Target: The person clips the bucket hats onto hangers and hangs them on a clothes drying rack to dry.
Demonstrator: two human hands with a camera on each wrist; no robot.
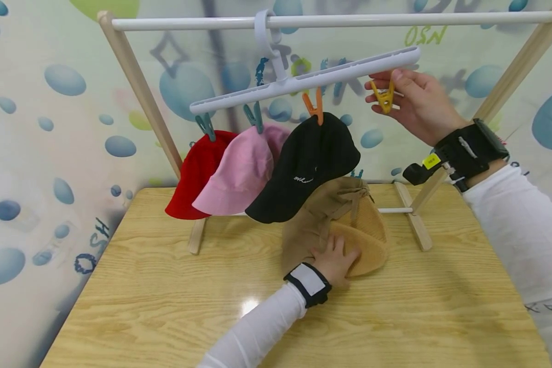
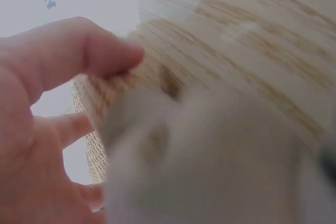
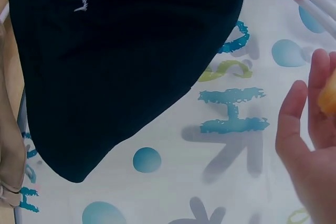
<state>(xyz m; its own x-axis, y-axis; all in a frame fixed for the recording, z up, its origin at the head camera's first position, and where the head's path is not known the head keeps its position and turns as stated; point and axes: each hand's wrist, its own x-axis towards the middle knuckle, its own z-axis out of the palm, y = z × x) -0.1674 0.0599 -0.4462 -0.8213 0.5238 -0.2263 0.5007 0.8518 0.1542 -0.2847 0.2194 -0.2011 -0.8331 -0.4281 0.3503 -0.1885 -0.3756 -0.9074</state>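
My left hand rests with spread fingers on the woven tan inside of a brown hat lying on the table. In the left wrist view, the thumb touches the edge of the woven part. Just under the hanger's raised right end, my right hand holds a yellow clothespin between thumb and fingers. The white hanger tilts down to the left. From it hang a red hat, a pink hat and a black hat with white lettering.
Two teal clothespins and an orange clothespin grip the hanging hats. The hanger hooks over the white rail of a wooden-legged rack standing on the table. A patterned wall covering is behind it.
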